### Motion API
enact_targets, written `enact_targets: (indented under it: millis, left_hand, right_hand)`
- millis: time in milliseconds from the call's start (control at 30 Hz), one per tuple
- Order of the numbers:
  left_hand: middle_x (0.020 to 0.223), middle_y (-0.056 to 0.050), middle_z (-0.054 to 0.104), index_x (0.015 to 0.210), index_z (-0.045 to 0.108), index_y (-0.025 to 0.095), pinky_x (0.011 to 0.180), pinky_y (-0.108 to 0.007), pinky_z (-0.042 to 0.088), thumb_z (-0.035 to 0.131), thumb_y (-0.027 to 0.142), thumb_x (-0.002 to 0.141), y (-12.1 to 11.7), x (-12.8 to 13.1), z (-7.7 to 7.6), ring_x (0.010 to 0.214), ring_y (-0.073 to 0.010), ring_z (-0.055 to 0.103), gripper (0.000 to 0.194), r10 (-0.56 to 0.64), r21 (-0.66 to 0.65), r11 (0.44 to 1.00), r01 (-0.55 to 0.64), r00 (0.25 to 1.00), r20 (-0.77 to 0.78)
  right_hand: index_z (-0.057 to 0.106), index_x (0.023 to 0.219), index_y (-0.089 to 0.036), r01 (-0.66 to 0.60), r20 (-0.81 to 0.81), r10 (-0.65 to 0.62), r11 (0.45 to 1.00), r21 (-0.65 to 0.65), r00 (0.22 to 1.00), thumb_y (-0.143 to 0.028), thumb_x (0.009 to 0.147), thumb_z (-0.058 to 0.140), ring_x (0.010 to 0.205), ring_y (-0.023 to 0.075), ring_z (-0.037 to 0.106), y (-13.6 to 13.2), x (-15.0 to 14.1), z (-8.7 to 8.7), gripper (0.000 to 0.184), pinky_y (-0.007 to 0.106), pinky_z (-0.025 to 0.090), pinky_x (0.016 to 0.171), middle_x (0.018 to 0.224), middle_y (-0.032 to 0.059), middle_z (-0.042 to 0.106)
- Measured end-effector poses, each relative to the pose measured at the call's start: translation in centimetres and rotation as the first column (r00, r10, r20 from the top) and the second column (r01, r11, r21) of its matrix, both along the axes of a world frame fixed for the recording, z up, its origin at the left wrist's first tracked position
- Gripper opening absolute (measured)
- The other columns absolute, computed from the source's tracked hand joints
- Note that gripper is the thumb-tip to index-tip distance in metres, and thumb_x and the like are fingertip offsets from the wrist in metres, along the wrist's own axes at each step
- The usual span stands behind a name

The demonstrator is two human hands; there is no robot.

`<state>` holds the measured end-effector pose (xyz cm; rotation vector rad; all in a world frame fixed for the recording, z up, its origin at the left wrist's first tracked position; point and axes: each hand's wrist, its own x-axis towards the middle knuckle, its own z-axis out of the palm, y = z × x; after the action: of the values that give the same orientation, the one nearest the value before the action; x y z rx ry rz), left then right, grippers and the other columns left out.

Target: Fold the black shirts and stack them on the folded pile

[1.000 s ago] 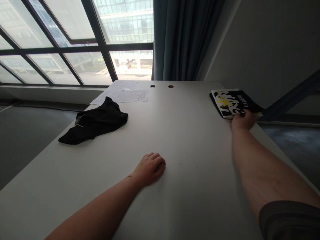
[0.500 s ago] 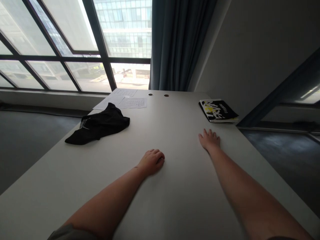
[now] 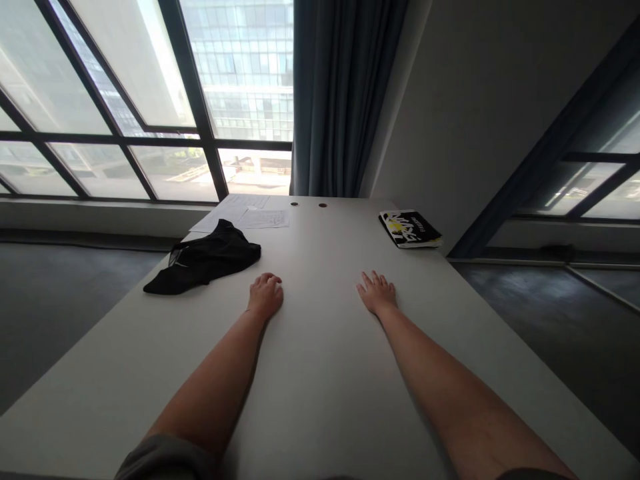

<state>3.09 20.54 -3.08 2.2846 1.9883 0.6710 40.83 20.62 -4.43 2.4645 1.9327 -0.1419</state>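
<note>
Both my forearms stretch out over a long white table (image 3: 320, 400). My left hand (image 3: 265, 295) rests on the tabletop with its fingers curled under and nothing in it, just right of a crumpled black garment (image 3: 206, 258). My right hand (image 3: 377, 293) lies flat on the table with fingers spread, holding nothing. A black, white and yellow book (image 3: 409, 228) lies beyond it near the far right edge, apart from the hand.
Loose printed sheets (image 3: 250, 215) lie at the table's far left, near two small round holes (image 3: 308, 204). A dark blue curtain (image 3: 340, 100) hangs behind the table beside large windows (image 3: 125, 100). Grey floor lies on both sides.
My right hand let go of the book and drew back to the table's middle, now lying flat. My left hand slid forward and left toward the black garment. The view tilted up.
</note>
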Motion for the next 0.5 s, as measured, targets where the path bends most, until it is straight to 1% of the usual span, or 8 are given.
enact_targets:
  millis: [67,167,200,267,333,400,500]
  left_hand:
    - [0.143,-0.014,0.057,0.123,0.07,0.02,0.11,-0.047,0.04,0.056,0.027,0.089,1.4,-3.6,0.1,0.133,-0.0332,0.049,0.037,0.12,0.09,0.989,-0.117,0.992,-0.029]
    - [0.158,-0.015,0.045,0.14,0.06,0.018,0.119,-0.049,0.029,0.052,0.026,0.092,3.3,-9.5,0.3,0.147,-0.0328,0.036,0.05,0.235,0.175,0.96,-0.218,0.968,-0.085]
    - [0.163,-0.015,0.04,0.145,0.056,0.018,0.122,-0.05,0.024,0.05,0.027,0.093,3.7,-11.4,0.4,0.15,-0.0325,0.031,0.054,0.288,0.174,0.947,-0.269,0.953,-0.09]
    - [0.164,-0.017,0.037,0.154,0.047,0.018,0.122,-0.053,0.02,0.048,0.032,0.095,4.3,-14.3,0.3,0.152,-0.034,0.029,0.06,0.376,0.084,0.926,-0.369,0.921,-0.099]
    - [0.162,-0.018,0.04,0.158,0.042,0.021,0.12,-0.058,0.021,0.046,0.039,0.097,4.7,-16.0,0.1,0.149,-0.0366,0.033,0.064,0.43,-0.003,0.902,-0.432,0.897,-0.106]
    - [0.158,-0.018,0.045,0.158,0.042,0.024,0.116,-0.061,0.024,0.046,0.043,0.096,4.8,-16.6,0.0,0.144,-0.0386,0.037,0.065,0.466,-0.024,0.882,-0.471,0.878,-0.111]
    - [0.145,-0.019,0.054,0.146,0.055,0.025,0.11,-0.06,0.029,0.05,0.042,0.094,4.6,-16.3,0.2,0.134,-0.0394,0.044,0.055,0.482,0.017,0.875,-0.485,0.865,-0.136]
  right_hand:
    - [0.025,0.167,-0.032,0.0,0.002,0.0,1.0,0.013,1.0,-0.059,0.105,0.023,0.159,0.0323,0.016,0.0,0.0,-0.1,0.068,0.057,0.013,0.126,0.175,0.006,0.016]
    - [0.03,0.166,-0.031,-0.007,0.001,0.007,0.998,0.057,1.0,-0.058,0.104,0.026,0.158,0.0328,0.02,-0.1,0.1,-0.5,0.067,0.057,0.015,0.125,0.174,0.0073,0.021]
    - [0.031,0.165,-0.03,-0.009,0.0,0.009,0.997,0.072,1.0,-0.057,0.104,0.027,0.157,0.0329,0.021,-0.1,0.1,-0.6,0.066,0.057,0.016,0.125,0.173,0.0077,0.023]
    - [0.035,0.164,-0.03,-0.016,-0.004,0.017,0.995,0.097,1.0,-0.056,0.105,0.028,0.156,0.0329,0.024,-0.1,0.2,-0.8,0.065,0.057,0.018,0.125,0.172,0.0086,0.026]
    - [0.039,0.162,-0.029,-0.019,-0.009,0.021,0.993,0.117,1.0,-0.055,0.104,0.031,0.155,0.0329,0.026,-0.1,0.3,-1.0,0.064,0.057,0.019,0.124,0.171,0.0092,0.029]
    - [0.041,0.161,-0.029,-0.022,-0.009,0.023,0.99,0.137,1.0,-0.054,0.104,0.033,0.155,0.033,0.027,0.0,0.3,-1.1,0.063,0.057,0.019,0.124,0.17,0.0097,0.031]
    - [0.044,0.16,-0.028,-0.026,-0.012,0.029,0.987,0.161,1.0,-0.053,0.104,0.034,0.153,0.0335,0.03,0.0,0.3,-1.2,0.062,0.057,0.02,0.123,0.168,0.0107,0.034]
